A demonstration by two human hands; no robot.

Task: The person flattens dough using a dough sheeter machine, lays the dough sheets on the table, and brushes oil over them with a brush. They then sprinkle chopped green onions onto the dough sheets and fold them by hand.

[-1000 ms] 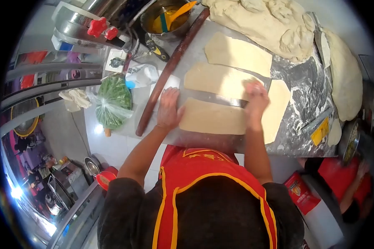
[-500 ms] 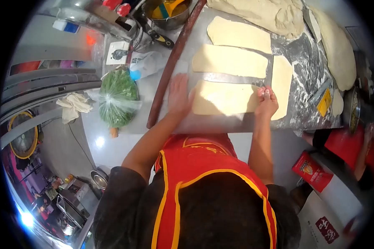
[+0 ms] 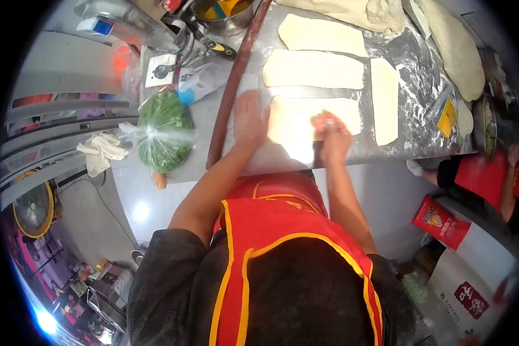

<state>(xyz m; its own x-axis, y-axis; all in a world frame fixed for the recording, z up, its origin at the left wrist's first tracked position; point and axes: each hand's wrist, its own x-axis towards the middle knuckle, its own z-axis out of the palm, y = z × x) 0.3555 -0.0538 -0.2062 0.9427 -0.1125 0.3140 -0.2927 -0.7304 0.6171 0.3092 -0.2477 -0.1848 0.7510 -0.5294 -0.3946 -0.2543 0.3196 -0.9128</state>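
My left hand lies flat on the metal table with its fingers stretched out, next to the left edge of the nearest dough sheet. Over that same sheet, my right hand is closed, its fingertips bunched around something pinkish that I cannot make out. Behind it lie a middle dough sheet and a far dough sheet. A narrower dough sheet runs lengthwise on the right. Left of my left hand rests a long dark rolling pin.
Big dough masses sit at the back and right. A yellow-handled scraper lies on the floured right side. To the left are a bag of greens and a metal bowl. Another person's red apron shows at right.
My right hand has moved left, from the right end of the nearest sheet to over its middle. My left hand stays flat beside the sheet. The view has shifted slightly.
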